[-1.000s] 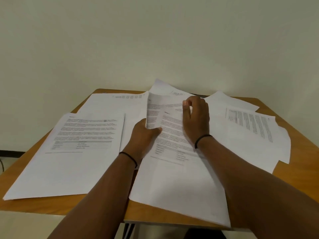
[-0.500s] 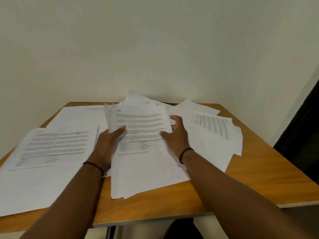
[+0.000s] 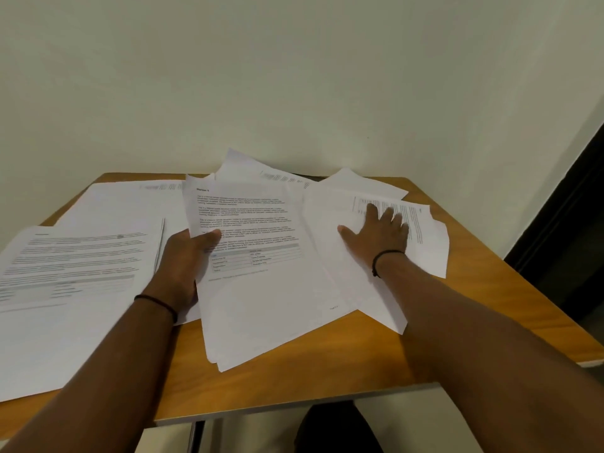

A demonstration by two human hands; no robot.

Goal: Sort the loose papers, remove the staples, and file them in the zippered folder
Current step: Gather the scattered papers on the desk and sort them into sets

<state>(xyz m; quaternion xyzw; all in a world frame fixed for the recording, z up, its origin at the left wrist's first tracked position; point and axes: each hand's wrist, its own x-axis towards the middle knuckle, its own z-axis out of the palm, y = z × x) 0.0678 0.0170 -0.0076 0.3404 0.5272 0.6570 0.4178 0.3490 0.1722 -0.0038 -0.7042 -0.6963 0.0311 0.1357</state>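
White papers (image 3: 261,289) under both hands (image 3: 376,237).

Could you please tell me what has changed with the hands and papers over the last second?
The right hand let go of the middle sheaf and moved right, now resting flat with straight fingers on the right-hand papers. The folded-over top page has been laid flat. The left hand kept its grip on the sheaf's left edge. The stack on the left stayed on the table.

Dim, even indoor light, soft shadows, no glare; print is blurred, and wide-angle distortion bends the edges.
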